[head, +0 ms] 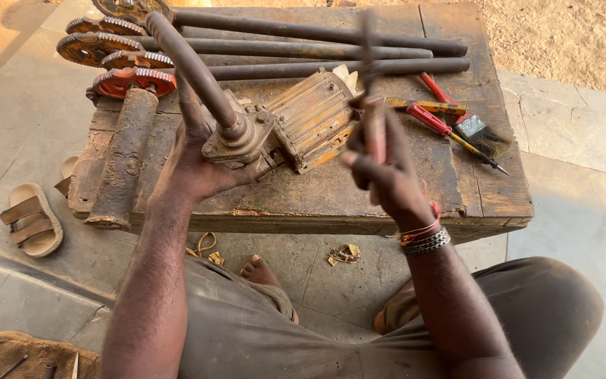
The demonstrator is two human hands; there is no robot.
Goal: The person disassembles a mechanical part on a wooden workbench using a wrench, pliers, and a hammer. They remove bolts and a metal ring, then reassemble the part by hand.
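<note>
Both hands raised: left hand (198,165) under gearbox (240,137), right hand (380,165) around wrench (369,70).

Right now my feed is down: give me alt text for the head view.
The left hand grips a rusty metal housing with a long shaft on a worn wooden workbench, while the right hand holds a thin metal tool upright. Behind lie geared shafts, a yellow ribbed casing, a red-handled screwdriver and a paintbrush.

Low wooden bench (415,200), worn and stained, on a paved floor (583,217). On it: three long steel shafts (317,50) with red toothed gears (131,81), a rusty cylinder (124,158), yellow ribbed motor housing (311,119), red-handled screwdriver (450,133), paintbrush (475,126). On floor: sandal (31,219).
</note>
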